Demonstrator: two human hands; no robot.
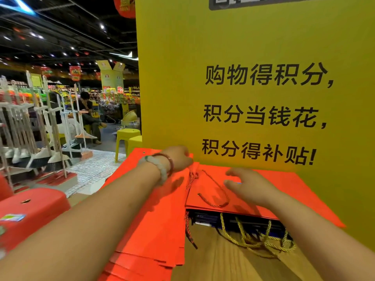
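A stack of flat red paper bags (154, 226) lies on a wooden table (227, 260). To its right, one red bag (205, 191) with a red rope handle (215, 193) lies flat on top of dark bags with gold rope handles (259, 238). My left hand (178, 157), with bead bracelets on the wrist, reaches to the far edge of the red bags at the foot of the yellow board; its fingers are hidden. My right hand (247, 185) rests with spread fingers on the single red bag.
A tall yellow sign board (253, 88) with black writing stands right behind the bags. A red plastic stool (30, 209) is at the left, yellow stools (127, 138) beyond it. Racks of brooms (30, 128) and a seated person (89, 116) are farther off.
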